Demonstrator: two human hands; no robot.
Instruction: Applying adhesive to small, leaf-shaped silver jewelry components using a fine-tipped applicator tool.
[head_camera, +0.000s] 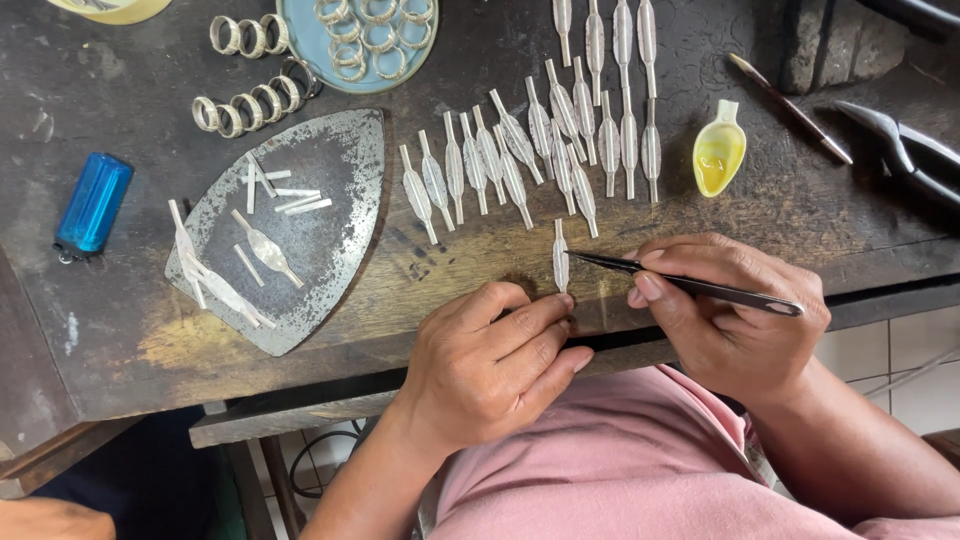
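A small flat silver blank (560, 257), leaf-shaped with narrow ends, lies upright on my dark wooden workbench (120, 330), near its front edge. My left hand (490, 365) rests just below the blank, fingers curled, the fingertips pinning its lower end. My right hand (735, 310) grips slim dark tweezers (690, 285) like a pen, their tip touching the blank's right side.

Just above the blank, rows of matching silver blanks (540, 150) fan across the bench. Up and to the right sits a small yellow spoon-shaped dish (719, 152) holding yellowish liquid, with a thin brush (790, 95) and dark pliers (900, 150) beyond. Left of the blank lies a worn iron-shaped metal plate (330, 160) bearing strips and pieces; further left, a blue lighter (93, 203). Silver rings (245, 105) sit above the plate.

I judge that a slip of the tweezer tip could scratch the blank or flick it off the bench edge.
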